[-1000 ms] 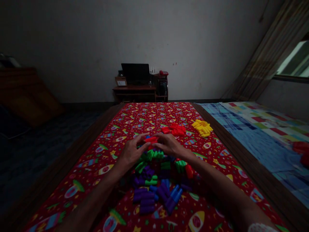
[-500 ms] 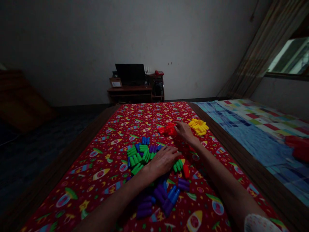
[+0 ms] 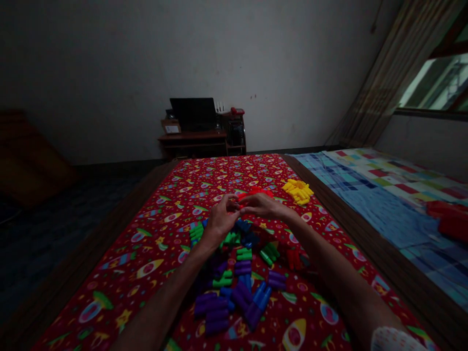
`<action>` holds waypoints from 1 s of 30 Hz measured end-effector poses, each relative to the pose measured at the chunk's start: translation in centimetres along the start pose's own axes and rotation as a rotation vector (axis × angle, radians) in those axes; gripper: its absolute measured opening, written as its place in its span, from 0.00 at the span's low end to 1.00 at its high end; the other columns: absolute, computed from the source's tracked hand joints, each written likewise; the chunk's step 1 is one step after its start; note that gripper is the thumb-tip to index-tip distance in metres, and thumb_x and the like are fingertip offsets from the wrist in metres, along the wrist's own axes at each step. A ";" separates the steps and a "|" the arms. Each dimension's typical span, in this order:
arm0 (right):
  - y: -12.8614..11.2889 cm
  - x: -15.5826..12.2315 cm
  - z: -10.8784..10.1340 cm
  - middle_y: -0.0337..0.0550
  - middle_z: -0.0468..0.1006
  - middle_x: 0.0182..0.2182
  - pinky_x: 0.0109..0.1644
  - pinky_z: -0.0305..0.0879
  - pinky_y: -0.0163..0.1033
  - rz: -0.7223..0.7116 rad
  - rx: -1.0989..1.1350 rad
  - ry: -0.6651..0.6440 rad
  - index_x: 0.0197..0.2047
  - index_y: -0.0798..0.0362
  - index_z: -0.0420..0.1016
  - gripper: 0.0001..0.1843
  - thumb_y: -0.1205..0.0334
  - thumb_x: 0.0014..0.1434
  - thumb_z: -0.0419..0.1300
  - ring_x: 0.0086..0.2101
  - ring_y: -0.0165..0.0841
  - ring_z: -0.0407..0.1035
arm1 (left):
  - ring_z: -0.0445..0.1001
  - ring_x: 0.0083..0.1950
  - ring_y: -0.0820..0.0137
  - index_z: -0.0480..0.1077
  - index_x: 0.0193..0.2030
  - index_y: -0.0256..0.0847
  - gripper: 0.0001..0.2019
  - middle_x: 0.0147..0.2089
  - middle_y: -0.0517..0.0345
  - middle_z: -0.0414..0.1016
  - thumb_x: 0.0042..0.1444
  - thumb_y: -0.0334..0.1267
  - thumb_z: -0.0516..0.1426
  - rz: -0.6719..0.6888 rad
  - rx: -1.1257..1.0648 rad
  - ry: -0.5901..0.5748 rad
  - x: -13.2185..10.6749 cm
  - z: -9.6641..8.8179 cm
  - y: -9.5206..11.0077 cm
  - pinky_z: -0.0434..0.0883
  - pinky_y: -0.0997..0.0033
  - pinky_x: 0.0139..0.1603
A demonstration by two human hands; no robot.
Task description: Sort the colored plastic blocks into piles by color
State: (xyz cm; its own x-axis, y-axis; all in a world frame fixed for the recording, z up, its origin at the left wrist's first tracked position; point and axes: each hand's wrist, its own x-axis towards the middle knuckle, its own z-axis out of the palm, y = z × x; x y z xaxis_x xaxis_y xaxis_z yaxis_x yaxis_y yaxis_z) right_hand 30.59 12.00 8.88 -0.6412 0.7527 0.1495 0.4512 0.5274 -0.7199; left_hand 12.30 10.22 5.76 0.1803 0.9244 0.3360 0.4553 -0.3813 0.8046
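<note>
My left hand (image 3: 221, 219) and my right hand (image 3: 261, 204) meet at their fingertips above the pile, fingers curled inward. A bit of red shows between them, but I cannot make out what is pinched there. Just behind my right hand lie red plastic pieces (image 3: 262, 190), partly hidden by it. Below both hands spread finger-shaped plastic building pieces: green pieces (image 3: 269, 253), purple pieces (image 3: 216, 316) and blue pieces (image 3: 262, 295). My left hand and forearm cover part of this pile. A separate red piece (image 3: 293, 259) lies right of the green ones, in shadow.
A heap of yellow pieces (image 3: 298, 191) sits near the right edge of the red patterned tablecloth (image 3: 153, 268). Right of the table stands a bed with a blue checked sheet (image 3: 351, 185). Against the far wall is a desk with a monitor (image 3: 193, 114).
My right hand has come left from the red pieces, and my left hand has risen from the pile to meet it. The view has shifted slightly.
</note>
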 end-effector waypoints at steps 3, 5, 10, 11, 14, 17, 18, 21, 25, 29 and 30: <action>1.5 0.3 -0.3 0.39 0.75 0.24 0.29 0.54 0.30 0.059 -0.098 0.148 0.33 0.60 0.79 0.15 0.59 0.58 0.55 0.25 0.26 0.65 | 0.78 0.44 0.64 0.65 0.50 0.42 0.17 0.42 0.54 0.79 0.53 0.34 0.60 0.063 0.032 0.025 -0.4 0.2 0.1 0.75 0.61 0.48; 3.1 0.2 -0.9 0.41 0.76 0.24 0.30 0.56 0.31 0.138 -0.212 0.303 0.30 0.60 0.79 0.14 0.62 0.59 0.54 0.26 0.28 0.66 | 0.76 0.50 0.63 0.64 0.54 0.41 0.18 0.49 0.50 0.76 0.56 0.34 0.57 0.165 0.120 0.025 -1.4 1.0 0.6 0.72 0.58 0.53; 6.7 -0.5 -1.6 0.49 0.82 0.38 0.43 0.66 0.37 0.282 -0.325 0.647 0.40 0.57 0.81 0.13 0.64 0.59 0.55 0.38 0.37 0.75 | 0.59 0.67 0.61 0.59 0.63 0.48 0.23 0.66 0.52 0.63 0.61 0.42 0.55 0.594 0.333 -0.446 -5.9 4.1 3.0 0.61 0.55 0.65; 7.0 -0.6 -1.7 0.50 0.82 0.40 0.46 0.67 0.39 0.288 -0.326 0.684 0.42 0.57 0.80 0.14 0.64 0.59 0.56 0.41 0.39 0.75 | 0.56 0.69 0.59 0.59 0.63 0.49 0.24 0.68 0.53 0.60 0.61 0.44 0.56 0.645 0.374 -0.529 -6.7 4.7 3.4 0.58 0.53 0.67; 6.9 -0.5 -1.8 0.52 0.82 0.42 0.50 0.67 0.42 0.260 -0.328 0.732 0.44 0.57 0.80 0.15 0.65 0.59 0.55 0.44 0.41 0.75 | 0.55 0.69 0.57 0.63 0.59 0.50 0.20 0.67 0.55 0.61 0.61 0.44 0.56 0.721 0.469 -0.653 -8.3 6.0 4.1 0.55 0.50 0.67; 6.2 -0.4 -2.0 0.50 0.82 0.42 0.49 0.67 0.41 0.218 -0.321 0.732 0.43 0.56 0.81 0.14 0.66 0.59 0.54 0.43 0.40 0.76 | 0.66 0.60 0.63 0.67 0.52 0.47 0.11 0.59 0.55 0.68 0.64 0.41 0.52 0.717 0.498 -0.673 -8.8 6.7 4.4 0.57 0.54 0.65; 5.9 -0.4 -2.1 0.50 0.82 0.41 0.48 0.67 0.40 0.211 -0.316 0.722 0.42 0.56 0.81 0.14 0.66 0.59 0.54 0.42 0.40 0.76 | 0.69 0.56 0.64 0.67 0.50 0.46 0.09 0.56 0.55 0.70 0.64 0.40 0.52 0.708 0.510 -0.669 -8.8 6.9 4.4 0.58 0.55 0.64; 5.2 -0.6 -2.5 0.50 0.82 0.36 0.44 0.66 0.38 0.203 -0.301 0.660 0.39 0.59 0.81 0.15 0.66 0.58 0.53 0.38 0.38 0.76 | 0.70 0.50 0.63 0.67 0.46 0.43 0.08 0.49 0.53 0.71 0.61 0.40 0.55 0.687 0.541 -0.643 -8.9 7.1 4.4 0.65 0.59 0.56; 4.1 -1.2 -3.4 0.46 0.80 0.30 0.37 0.64 0.35 0.184 -0.213 0.533 0.32 0.59 0.80 0.15 0.63 0.58 0.52 0.32 0.34 0.73 | 0.72 0.47 0.64 0.66 0.43 0.42 0.09 0.47 0.53 0.71 0.56 0.37 0.59 0.574 0.425 -0.514 -7.4 6.4 3.7 0.70 0.66 0.47; 2.5 -1.7 -3.6 0.44 0.78 0.27 0.32 0.63 0.33 0.155 0.071 0.190 0.32 0.59 0.78 0.19 0.53 0.59 0.53 0.28 0.30 0.70 | 0.76 0.43 0.66 0.65 0.43 0.43 0.11 0.42 0.57 0.75 0.55 0.37 0.60 0.294 0.232 -0.135 -3.8 3.7 2.4 0.72 0.67 0.44; 2.0 -1.6 -3.2 0.44 0.78 0.27 0.31 0.62 0.33 0.142 0.123 0.097 0.33 0.59 0.78 0.21 0.50 0.59 0.54 0.27 0.30 0.69 | 0.77 0.42 0.66 0.65 0.42 0.43 0.11 0.40 0.58 0.75 0.54 0.37 0.61 0.248 0.216 -0.043 -2.9 2.9 2.1 0.73 0.66 0.44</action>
State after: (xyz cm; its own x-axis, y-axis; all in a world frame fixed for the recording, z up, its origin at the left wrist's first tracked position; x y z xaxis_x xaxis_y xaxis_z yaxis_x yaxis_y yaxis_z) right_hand 34.54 13.12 9.39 -0.5111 0.8535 0.1012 0.4495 0.3658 -0.8149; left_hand 15.27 6.75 5.07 0.3436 0.8050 0.4837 0.5666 -0.5884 0.5768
